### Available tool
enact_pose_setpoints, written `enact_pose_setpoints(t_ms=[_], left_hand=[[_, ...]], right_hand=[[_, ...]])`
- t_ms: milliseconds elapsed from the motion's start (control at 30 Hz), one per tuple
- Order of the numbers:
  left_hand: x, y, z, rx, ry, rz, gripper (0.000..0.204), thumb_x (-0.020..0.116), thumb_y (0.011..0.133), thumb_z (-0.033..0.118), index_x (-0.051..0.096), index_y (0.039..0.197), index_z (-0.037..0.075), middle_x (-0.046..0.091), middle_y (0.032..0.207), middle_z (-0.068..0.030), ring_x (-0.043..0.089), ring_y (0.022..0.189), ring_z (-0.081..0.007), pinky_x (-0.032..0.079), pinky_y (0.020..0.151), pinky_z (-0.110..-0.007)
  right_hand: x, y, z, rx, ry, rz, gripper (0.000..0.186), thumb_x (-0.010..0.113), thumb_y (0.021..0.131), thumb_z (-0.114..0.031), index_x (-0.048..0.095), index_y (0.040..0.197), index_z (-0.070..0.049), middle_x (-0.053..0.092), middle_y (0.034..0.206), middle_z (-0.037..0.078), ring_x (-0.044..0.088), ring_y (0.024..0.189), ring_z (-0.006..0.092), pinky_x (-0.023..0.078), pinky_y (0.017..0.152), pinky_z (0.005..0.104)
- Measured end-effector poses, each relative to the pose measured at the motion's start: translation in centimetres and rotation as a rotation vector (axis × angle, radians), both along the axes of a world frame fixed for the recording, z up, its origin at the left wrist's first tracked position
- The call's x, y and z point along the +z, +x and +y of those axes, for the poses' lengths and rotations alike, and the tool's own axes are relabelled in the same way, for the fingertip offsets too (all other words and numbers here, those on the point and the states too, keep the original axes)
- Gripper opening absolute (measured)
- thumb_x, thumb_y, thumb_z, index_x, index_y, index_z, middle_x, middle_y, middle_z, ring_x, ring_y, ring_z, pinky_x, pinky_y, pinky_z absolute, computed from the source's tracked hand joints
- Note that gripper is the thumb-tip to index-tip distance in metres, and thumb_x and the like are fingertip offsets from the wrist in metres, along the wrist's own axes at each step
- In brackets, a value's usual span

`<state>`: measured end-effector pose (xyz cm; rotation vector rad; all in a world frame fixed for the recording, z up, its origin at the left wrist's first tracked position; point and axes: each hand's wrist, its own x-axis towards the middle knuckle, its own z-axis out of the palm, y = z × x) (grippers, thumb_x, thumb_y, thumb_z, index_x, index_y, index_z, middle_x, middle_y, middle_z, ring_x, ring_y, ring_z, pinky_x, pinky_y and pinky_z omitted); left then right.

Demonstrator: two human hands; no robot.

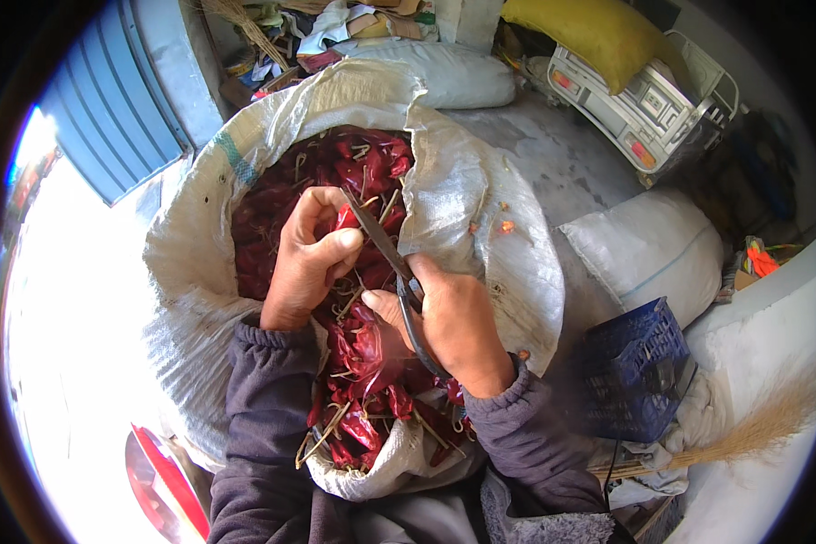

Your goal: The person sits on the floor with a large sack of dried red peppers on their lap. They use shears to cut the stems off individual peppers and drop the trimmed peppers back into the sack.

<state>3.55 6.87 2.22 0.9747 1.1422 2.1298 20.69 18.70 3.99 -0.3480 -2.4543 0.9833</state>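
Observation:
My left hand [313, 254] pinches a red dried chili pepper [345, 218] between thumb and fingers, above a big white woven sack. In my right hand [458, 317] are dark metal scissors [385, 245], whose blades point up and left, right at the chili by my left fingertips. Whether the blades touch its stem I cannot tell. Many dried red chilies [281, 195] with pale stems fill the large sack [190, 263], its rim rolled outward. Closer to me, more chilies [363, 422] lie in a smaller white sack [367, 485] under my wrists.
On the right stand a blue plastic crate [630, 363] and a straw broom [752, 431], with a full white sack [653, 245] behind them. A cargo tricycle [630, 113] carrying a yellow sack [598, 36] is at the back right. A blue metal door [109, 100] is far left.

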Motion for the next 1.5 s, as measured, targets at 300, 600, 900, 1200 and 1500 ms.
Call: enact_pose_setpoints(t_ms=[300, 600, 900, 1200, 1500], left_hand=[[-0.4, 0.1, 0.4, 0.107, 0.072, -0.043, 0.011, 0.069, 0.101, 0.009, 0.063, 0.109, 0.004, 0.066, 0.087, -0.0059, 0.048, 0.057, -0.0074, 0.036, 0.047, -0.022], [-0.7, -0.2, 0.4, -0.005, 0.177, -0.199, 0.007, 0.067, 0.101, 0.008, 0.063, 0.107, 0.005, 0.066, 0.089, -0.0081, 0.048, 0.055, -0.0094, 0.037, 0.045, -0.023], [-2.1, -1.7, -0.3, -0.163, 0.269, -0.365, 0.015, 0.063, 0.105, 0.013, 0.062, 0.118, 0.006, 0.051, 0.085, -0.0014, 0.039, 0.061, -0.0048, 0.035, 0.046, -0.018], [-1.3, -1.3, -0.1, -0.328, 0.277, -0.473, 0.022, 0.061, 0.105, 0.010, 0.058, 0.125, 0.002, 0.047, 0.087, -0.0025, 0.039, 0.064, -0.0057, 0.035, 0.046, -0.018], [0.8, 0.2, 1.9, -0.435, 0.203, -0.530, 0.021, 0.063, 0.104, 0.014, 0.060, 0.120, 0.002, 0.061, 0.093, -0.0081, 0.044, 0.058, -0.0066, 0.037, 0.043, -0.020]], right_hand=[[-1.1, 0.2, 0.3, 0.298, -0.723, 0.031, 0.046, 0.075, 0.098, -0.047, 0.066, 0.096, -0.002, 0.061, 0.069, 0.005, 0.058, 0.056, 0.0186, 0.046, 0.056, 0.0351], [-0.9, 0.6, -0.6, 0.582, -1.391, 0.008, 0.051, 0.059, 0.106, -0.054, 0.059, 0.118, -0.005, 0.049, 0.069, -0.005, 0.040, 0.052, 0.0018, 0.034, 0.046, 0.0197], [3.9, 1.2, 6.6, 0.511, -1.262, 0.682, 0.091, 0.055, 0.093, -0.077, 0.045, 0.149, -0.006, 0.069, 0.108, 0.019, 0.065, 0.074, 0.0192, 0.057, 0.065, 0.0348], [2.2, 2.3, 4.7, -0.035, -0.064, 0.312, 0.105, 0.087, 0.076, -0.064, 0.049, 0.144, 0.006, 0.070, 0.102, 0.018, 0.072, 0.089, 0.0271, 0.057, 0.079, 0.0352], [1.1, 1.3, 2.2, -0.036, 0.278, 0.180, 0.104, 0.082, 0.073, -0.072, 0.053, 0.140, 0.003, 0.068, 0.098, 0.020, 0.068, 0.088, 0.0391, 0.054, 0.076, 0.0468]])
